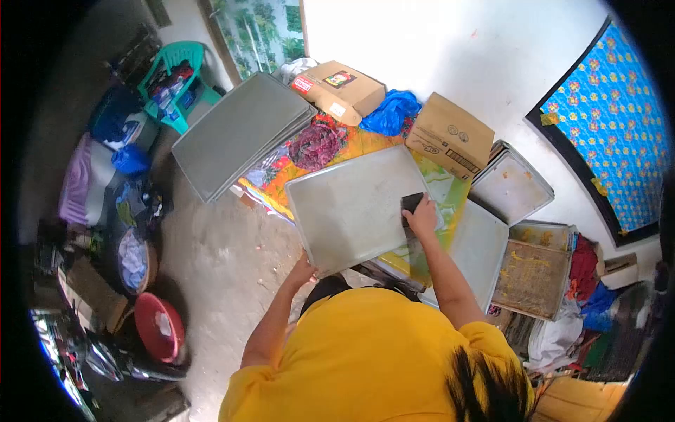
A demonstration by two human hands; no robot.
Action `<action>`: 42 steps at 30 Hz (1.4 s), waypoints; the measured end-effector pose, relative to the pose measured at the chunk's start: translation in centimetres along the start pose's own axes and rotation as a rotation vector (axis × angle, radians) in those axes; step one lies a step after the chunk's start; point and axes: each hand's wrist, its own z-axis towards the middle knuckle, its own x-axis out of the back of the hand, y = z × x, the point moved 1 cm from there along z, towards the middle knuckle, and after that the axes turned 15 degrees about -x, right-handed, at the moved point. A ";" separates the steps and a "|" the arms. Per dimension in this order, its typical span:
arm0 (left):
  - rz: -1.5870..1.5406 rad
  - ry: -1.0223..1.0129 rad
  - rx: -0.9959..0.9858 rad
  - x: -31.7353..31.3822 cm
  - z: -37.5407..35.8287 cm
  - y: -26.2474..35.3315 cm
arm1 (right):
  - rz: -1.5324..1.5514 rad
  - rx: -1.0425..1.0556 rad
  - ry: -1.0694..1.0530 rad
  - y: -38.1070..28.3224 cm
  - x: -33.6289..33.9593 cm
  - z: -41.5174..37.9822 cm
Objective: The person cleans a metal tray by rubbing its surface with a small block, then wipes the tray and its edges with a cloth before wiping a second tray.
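a person in a yellow shirt (373, 359) bends over a flowered cloth (316, 149) spread beneath a shallow tray (348, 211). the tray lies across the near part of the cloth, its near-left corner jutting past the cloth's edge above the floor. from where i stand, its long axis runs left to right along the cloth, the right end angled away from the person.

the left hand (302, 271) is at that jutting corner, fingers curled round the rim; the tray's bulk stretches from there toward the far right. the right hand (423, 218) is over the tray's right end, closed round a dark rectangular block (410, 205). the block looks to be against the tray's face, though i cannot tell how firmly. the left hand is nearer the person and the left end; the right hand is nearer the bare middle.

the tray is dull grey, metal-looking, flat, with a thin raised rim. its face is cloudy, with faint smudges and a soft shadow toward the left.

a stack of grey sheets (242, 137) overlaps the cloth's left end. a blue plastic bag (391, 112) and a brown carton (451, 133) sit along its far side.
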 end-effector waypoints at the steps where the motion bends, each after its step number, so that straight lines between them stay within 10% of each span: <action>1: -0.017 0.018 0.024 -0.8 -0.6 0.3 | -0.012 -0.024 0.011 1.3 0.2 0.1; 15: -0.033 0.342 0.024 -8.9 -3.5 0.1 | -0.068 0.421 -0.113 -0.2 -1.7 -5.2; 22: -0.099 0.388 -0.016 -11.3 -4.1 -0.4 | 0.046 0.031 -0.011 3.2 0.2 3.9; 26: -0.058 0.372 -0.037 -11.5 -3.8 -0.7 | 0.064 0.442 -0.040 -1.0 -7.6 -4.7; 28: -0.061 0.392 -0.022 -11.5 -4.0 -0.2 | -0.079 0.533 -0.391 -4.5 -3.7 -11.4; 31: -0.025 0.397 -0.021 -11.5 -4.5 0.6 | 0.009 0.567 -0.102 -3.1 -6.0 -9.0; 38: -0.052 0.432 -0.042 -11.7 -4.2 -0.2 | 0.089 0.221 -0.123 -1.0 -2.3 -0.8; 42: -0.085 0.438 -0.028 -12.4 -4.2 -0.7 | -0.019 0.633 -0.225 -4.5 -7.2 -13.4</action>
